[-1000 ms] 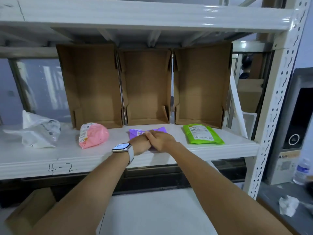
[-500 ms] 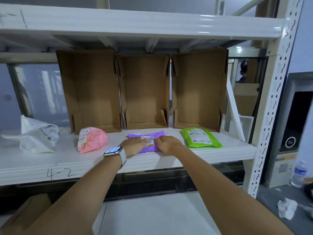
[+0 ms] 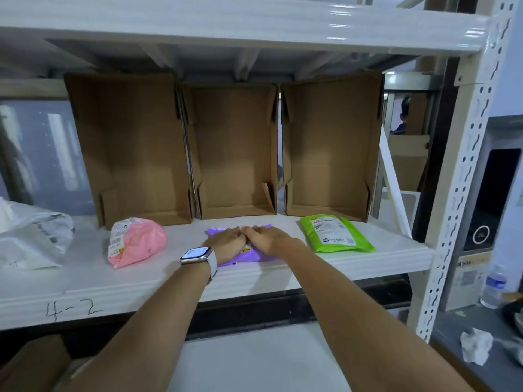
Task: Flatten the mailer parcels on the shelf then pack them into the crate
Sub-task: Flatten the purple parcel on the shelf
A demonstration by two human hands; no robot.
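Observation:
A purple mailer (image 3: 256, 256) lies on the white shelf (image 3: 254, 281) in front of the middle cardboard crate (image 3: 235, 154). My left hand (image 3: 226, 243) and my right hand (image 3: 268, 240) both rest flat on it, palms down, fingertips touching, and they cover most of it. A puffy pink mailer (image 3: 135, 241) with a white label lies to the left, before the left crate (image 3: 127, 148). A flat green mailer (image 3: 334, 233) sits to the right, before the right crate (image 3: 328, 145). A white mailer (image 3: 31, 239) lies at the far left.
The three open crates stand on end at the back of the shelf. A perforated white upright (image 3: 467, 176) frames the right side. On the floor at right are a water bottle (image 3: 493, 284) and crumpled paper (image 3: 475, 346). A cardboard box (image 3: 31, 363) sits lower left.
My hands went from clasped together on the purple mailer, to spread apart on it, to flat with fingertips meeting further back. The view has come closer to the shelf.

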